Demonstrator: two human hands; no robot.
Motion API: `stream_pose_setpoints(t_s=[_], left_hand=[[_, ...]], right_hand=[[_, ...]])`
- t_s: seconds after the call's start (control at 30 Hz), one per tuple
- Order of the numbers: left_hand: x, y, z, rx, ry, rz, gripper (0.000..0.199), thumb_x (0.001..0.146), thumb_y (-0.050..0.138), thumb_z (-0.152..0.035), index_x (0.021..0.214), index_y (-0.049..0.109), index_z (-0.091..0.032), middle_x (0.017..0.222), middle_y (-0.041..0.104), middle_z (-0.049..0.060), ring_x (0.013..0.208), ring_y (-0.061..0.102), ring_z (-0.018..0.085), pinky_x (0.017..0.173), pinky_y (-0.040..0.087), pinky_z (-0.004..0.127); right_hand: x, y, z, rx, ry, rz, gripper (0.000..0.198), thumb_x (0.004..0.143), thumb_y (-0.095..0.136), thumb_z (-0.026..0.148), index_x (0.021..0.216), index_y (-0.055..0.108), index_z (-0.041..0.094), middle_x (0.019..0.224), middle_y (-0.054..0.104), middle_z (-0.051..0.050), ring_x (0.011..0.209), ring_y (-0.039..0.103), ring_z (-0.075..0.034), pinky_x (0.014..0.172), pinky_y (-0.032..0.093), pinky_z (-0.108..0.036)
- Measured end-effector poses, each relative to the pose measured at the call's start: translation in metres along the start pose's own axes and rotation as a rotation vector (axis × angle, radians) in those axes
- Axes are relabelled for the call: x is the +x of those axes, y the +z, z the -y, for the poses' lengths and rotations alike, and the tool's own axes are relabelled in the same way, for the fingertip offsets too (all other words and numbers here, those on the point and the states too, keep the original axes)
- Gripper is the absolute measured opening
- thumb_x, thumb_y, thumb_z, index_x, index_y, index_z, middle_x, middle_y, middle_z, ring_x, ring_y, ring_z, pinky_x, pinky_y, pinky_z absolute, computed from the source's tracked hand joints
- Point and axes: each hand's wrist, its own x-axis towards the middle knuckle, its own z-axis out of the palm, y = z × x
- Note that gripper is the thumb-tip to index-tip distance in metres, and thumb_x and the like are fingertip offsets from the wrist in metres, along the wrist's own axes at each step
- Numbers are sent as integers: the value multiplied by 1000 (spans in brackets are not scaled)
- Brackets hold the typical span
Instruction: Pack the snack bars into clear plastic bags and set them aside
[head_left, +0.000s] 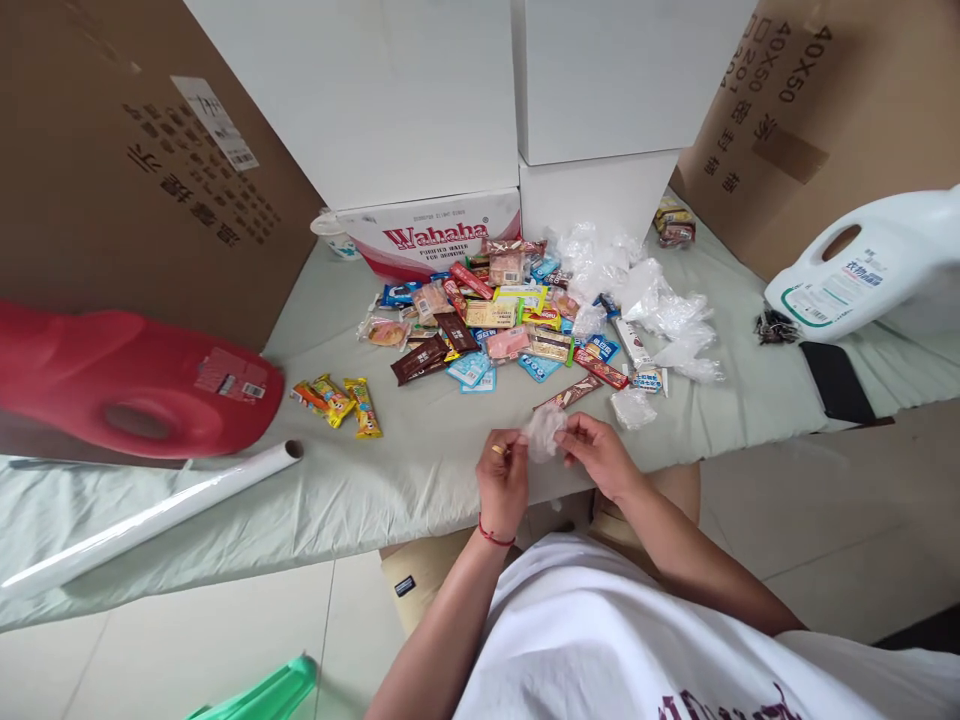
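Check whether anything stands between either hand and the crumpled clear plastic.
Nothing visible does: the left hand and right hand pinch the crumpled plastic from opposite sides. A wrapped bar lies just beyond it, not in between.

Multicoloured wrappers [491,314], pale green cloth [360,500]
Translucent whitish plastic film [545,434]; red bottle [187,355]; white bottle [892,245] (its label [829,290] green-edged).
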Motion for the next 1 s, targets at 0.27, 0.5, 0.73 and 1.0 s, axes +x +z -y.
stream_pose_setpoints(t_s=[0.27, 0.5, 0.73, 1.0], left_hand=[[11, -7, 0, -598, -394, -125, 43, 75, 85, -50, 82, 53, -23, 82, 58, -5, 75, 58, 10, 75, 56, 26], [-1, -2, -7, -362, -257, -4, 41, 87, 73, -62, 90, 59, -23, 96, 69, 2, 91, 64, 16, 86, 55, 29], [-9, 9, -8, -361, -287, 64, 56, 74, 85, -57, 113, 62, -24, 122, 69, 9, 107, 67, 21, 86, 54, 30], [2, 5, -6, -402, -493, -22, 44, 69, 86, -52, 80, 56, -21, 69, 55, -6, 60, 48, 9, 61, 41, 22]], right_hand=[[-7, -21, -16, 43, 66, 1, 50, 73, 85, 65, 82, 62, 22, 69, 54, 3, 63, 48, -13, 55, 44, -25], [-12, -21, -2, -517, -432, -150, 40, 83, 81, 50, 114, 71, 27, 122, 66, -11, 117, 58, -29, 99, 51, -43], [-5, -5, -12, -294, -142, -87, 33, 91, 66, 56, 88, 67, 24, 73, 64, 0, 64, 53, -16, 61, 42, -29], [0, -17, -2, -36, 4, -80, 42, 74, 81, 60, 84, 67, 22, 72, 61, 1, 65, 53, -15, 62, 46, -27]])
